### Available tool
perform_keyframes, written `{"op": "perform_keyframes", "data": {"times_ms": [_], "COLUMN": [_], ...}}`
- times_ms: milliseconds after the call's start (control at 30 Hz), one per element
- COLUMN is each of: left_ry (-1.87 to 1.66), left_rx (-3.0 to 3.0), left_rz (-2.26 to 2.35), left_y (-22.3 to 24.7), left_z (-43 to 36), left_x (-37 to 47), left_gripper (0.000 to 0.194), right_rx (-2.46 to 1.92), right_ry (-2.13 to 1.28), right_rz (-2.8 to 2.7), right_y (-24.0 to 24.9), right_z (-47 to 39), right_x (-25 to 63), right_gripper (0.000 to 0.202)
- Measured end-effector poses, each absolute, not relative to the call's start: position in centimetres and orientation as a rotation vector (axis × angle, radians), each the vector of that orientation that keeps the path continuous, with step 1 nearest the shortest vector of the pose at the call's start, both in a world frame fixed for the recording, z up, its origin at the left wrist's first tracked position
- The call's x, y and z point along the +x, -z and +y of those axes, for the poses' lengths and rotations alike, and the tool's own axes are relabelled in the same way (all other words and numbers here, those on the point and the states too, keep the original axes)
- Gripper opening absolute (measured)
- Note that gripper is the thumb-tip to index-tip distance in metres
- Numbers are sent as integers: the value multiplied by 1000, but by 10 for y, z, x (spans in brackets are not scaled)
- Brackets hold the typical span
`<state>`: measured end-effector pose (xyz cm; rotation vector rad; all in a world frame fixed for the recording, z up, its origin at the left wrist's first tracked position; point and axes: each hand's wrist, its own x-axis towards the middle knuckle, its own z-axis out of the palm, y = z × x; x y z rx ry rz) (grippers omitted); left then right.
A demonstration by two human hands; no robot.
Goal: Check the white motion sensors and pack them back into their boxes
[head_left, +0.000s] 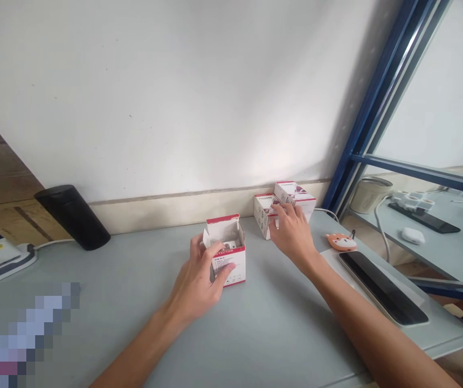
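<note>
My left hand (201,275) is closed around the left side of an open cardboard box (235,267), white with red edges and the word DETECTOR on its front. Its lid stands raised, and a whitish item with small dark marks shows inside, partly hidden by my fingers. Farther right, my right hand (291,229) is closed over a similar closed box (262,213), fingers bent on its top and right side. Right behind that one stands a second closed box (290,187), partly covered by my hand.
A black cylinder-like device (73,215) leans by the wall at left. On the right lie an orange animal-faced case (341,242) and a long black-topped object (382,288). A blue-framed glass panel (360,129) borders the grey table (134,302).
</note>
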<state>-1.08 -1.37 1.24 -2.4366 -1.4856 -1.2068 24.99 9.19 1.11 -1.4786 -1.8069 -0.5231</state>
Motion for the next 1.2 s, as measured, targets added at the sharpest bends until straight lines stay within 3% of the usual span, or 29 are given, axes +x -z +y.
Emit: {"op": "perform_keyframes", "data": {"times_ms": [267, 400, 567, 967, 1200], "left_ry": [1231, 1226, 1226, 1241, 1324], "left_rx": [-2462, -2452, -2361, -1922, -1903], "left_rz": [-1466, -1460, -1443, -1241, -1240], "left_y": [-9, -7, -7, -8, -5], "left_z": [-13, -13, -15, -20, -15], "left_x": [-12, -11, -6, 4, 2], "left_gripper": [41, 41, 44, 30, 39], "right_rx": [-1196, -901, -468, -545, -578], "right_ry": [271, 314, 425, 291, 39], "right_rz": [-1818, -1705, -2024, -2284, -2183], "right_y": [-23, -42, -55, -56, -45], "right_z": [89, 61, 27, 21, 23], "right_x": [252, 238, 223, 218, 206], "right_gripper": [32, 23, 63, 72, 80]}}
